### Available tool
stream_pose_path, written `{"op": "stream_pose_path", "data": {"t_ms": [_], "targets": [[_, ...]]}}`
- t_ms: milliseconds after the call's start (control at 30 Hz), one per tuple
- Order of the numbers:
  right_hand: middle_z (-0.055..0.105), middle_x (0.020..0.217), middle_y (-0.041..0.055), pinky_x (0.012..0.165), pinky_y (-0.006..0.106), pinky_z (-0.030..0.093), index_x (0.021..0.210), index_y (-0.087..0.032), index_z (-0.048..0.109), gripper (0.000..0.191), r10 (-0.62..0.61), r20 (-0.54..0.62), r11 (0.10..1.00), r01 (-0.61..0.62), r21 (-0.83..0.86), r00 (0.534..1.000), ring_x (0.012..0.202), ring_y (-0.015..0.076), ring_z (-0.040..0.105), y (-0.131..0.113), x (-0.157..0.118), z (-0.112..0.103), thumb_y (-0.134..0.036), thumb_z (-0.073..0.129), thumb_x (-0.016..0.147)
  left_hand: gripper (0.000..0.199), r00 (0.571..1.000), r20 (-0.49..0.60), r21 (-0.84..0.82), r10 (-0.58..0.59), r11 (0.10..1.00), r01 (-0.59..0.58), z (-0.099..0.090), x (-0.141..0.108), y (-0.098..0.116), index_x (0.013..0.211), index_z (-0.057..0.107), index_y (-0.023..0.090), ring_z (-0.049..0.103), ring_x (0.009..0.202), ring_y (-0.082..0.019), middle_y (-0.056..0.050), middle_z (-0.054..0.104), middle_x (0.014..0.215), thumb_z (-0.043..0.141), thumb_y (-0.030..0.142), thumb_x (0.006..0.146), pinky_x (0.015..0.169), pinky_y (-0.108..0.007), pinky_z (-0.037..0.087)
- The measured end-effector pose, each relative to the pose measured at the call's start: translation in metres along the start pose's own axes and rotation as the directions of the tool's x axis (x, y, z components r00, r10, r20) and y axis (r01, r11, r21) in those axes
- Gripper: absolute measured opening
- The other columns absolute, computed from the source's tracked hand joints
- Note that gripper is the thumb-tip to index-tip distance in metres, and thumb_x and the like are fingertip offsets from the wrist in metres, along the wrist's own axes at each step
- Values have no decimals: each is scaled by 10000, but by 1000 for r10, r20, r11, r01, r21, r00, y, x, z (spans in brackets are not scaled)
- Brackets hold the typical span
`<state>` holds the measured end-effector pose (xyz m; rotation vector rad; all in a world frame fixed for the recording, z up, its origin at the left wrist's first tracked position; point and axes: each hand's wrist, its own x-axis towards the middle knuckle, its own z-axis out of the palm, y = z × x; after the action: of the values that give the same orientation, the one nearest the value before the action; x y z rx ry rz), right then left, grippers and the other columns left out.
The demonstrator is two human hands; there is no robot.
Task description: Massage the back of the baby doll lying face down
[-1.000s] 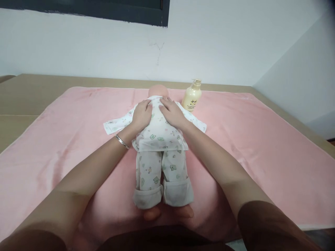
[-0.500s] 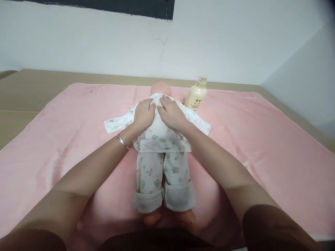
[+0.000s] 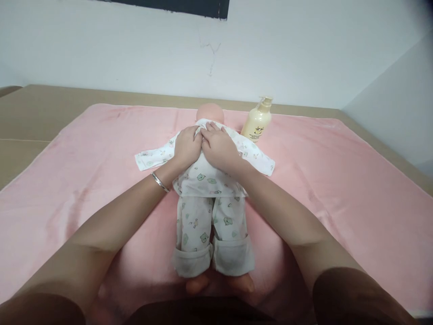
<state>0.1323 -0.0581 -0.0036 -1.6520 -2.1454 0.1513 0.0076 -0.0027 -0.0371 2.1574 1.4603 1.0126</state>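
Note:
A baby doll (image 3: 209, 113) lies face down, its head toward the wall and its feet toward me. It wears a white printed shirt (image 3: 206, 180) with sleeves spread to both sides, and matching trousers (image 3: 196, 221) with cuffs rolled up. My left hand (image 3: 188, 145) rests flat on the left side of the doll's upper back. On the right side lies my right hand (image 3: 220, 146), palm down, its thumb side touching or nearly touching the left hand. Both hands hold nothing. My left wrist carries a silver bangle (image 3: 159, 182).
A cream pump bottle (image 3: 257, 122) with a cow picture stands just beyond the doll's right sleeve. The pink blanket (image 3: 338, 180) spreads under everything over a tan surface (image 3: 43, 108). Behind it rises a white wall (image 3: 152, 54) with a crack.
My right hand has slid slightly left across the doll's back, closing the gap to my left hand. The whole view has shifted slightly; the doll and bottle otherwise stay put.

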Motion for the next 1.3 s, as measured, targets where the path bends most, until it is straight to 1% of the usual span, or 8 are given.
{"op": "stream_pose_path", "data": {"t_ms": [233,400,500,633,800,967,1133,1300], "targets": [[356,1638,278,1283,532,244,1568,71,355,640,221,13,964,-216,-152,975,1557,375,324,3,-1,-7,-328,310,1069,500,999,15,48,-28,998,28,-2,-2,4,1344,632,77,573,1353,-300,-176,650,1417,355,271,976,1222,-463,407],[368,1629,279,1296,508,213,1548,82,392,605,31,89,950,-1,-312,996,1557,369,330,-30,-21,-3,-171,365,1000,471,998,44,75,-34,997,31,-8,-4,11,1275,664,96,612,1285,-293,-170,684,1361,330,240,976,1179,-458,437],[387,1640,229,1290,490,245,1534,28,446,573,25,68,981,-11,-193,997,1559,329,337,-14,-9,-5,-191,291,1028,454,999,44,115,-23,993,17,-10,-4,12,1253,658,87,616,1265,-299,-185,686,1337,325,237,983,1151,-460,451],[438,1605,243,1248,481,312,1485,12,496,610,207,53,978,-205,-39,977,1525,354,377,22,14,-9,-396,315,1069,397,994,99,204,50,976,-70,-17,-3,14,1080,683,115,661,1120,-293,-178,728,1178,316,242,997,1045,-437,506],[540,1491,282,1191,476,355,1403,31,546,615,213,68,975,-207,-83,975,1428,371,477,34,16,-11,-420,267,1090,372,977,193,340,91,928,-154,-26,-8,29,1025,672,114,667,1052,-291,-178,725,1104,309,191,995,977,-414,524],[548,1482,268,1142,454,396,1434,18,506,588,153,97,981,-139,-134,983,1379,358,517,27,10,-13,-397,259,1099,360,965,233,331,119,923,-194,-25,-10,35,1048,653,103,657,1080,-290,-187,709,1147,305,160,979,1004,-419,512],[649,1314,271,1104,458,424,1317,31,592,511,246,-24,924,-241,-297,969,1281,383,584,-2,-6,-10,-304,286,1082,359,974,227,217,28,973,-78,-27,4,17,1009,653,142,668,1015,-268,-149,728,1105,336,310,994,951,-398,521],[657,1307,267,1053,432,456,1275,-3,626,489,258,27,941,-245,-232,966,1275,367,596,-6,-7,-15,-303,301,1065,400,970,242,273,22,958,-90,-26,0,22,1129,646,101,650,1126,-295,-185,704,1196,322,298,1002,1011,-425,510]]}}
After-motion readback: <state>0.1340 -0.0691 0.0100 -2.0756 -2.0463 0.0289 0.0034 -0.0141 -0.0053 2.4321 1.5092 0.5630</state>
